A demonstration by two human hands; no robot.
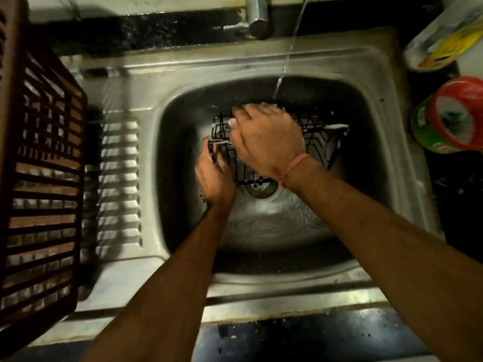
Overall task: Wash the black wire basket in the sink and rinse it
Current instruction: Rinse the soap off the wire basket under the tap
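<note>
A black wire basket (pixel 317 142) with patches of white foam stands tilted inside the steel sink (pixel 366 82), above the drain. My left hand (pixel 214 178) grips its near left corner. My right hand (pixel 264 137) lies over the top of the basket, fingers curled at its far left rim; whether it holds a scrubber is hidden. A thin stream of water (pixel 286 56) falls from the tap (pixel 257 17) onto the far edge of the basket just past my right hand.
A brown slatted plastic crate (pixel 39 178) stands on the drainboard at the left. On the right counter sit a green jar with a red lid (pixel 449 118) and a plastic pouch (pixel 444 35). The drain (pixel 261 189) lies under the basket.
</note>
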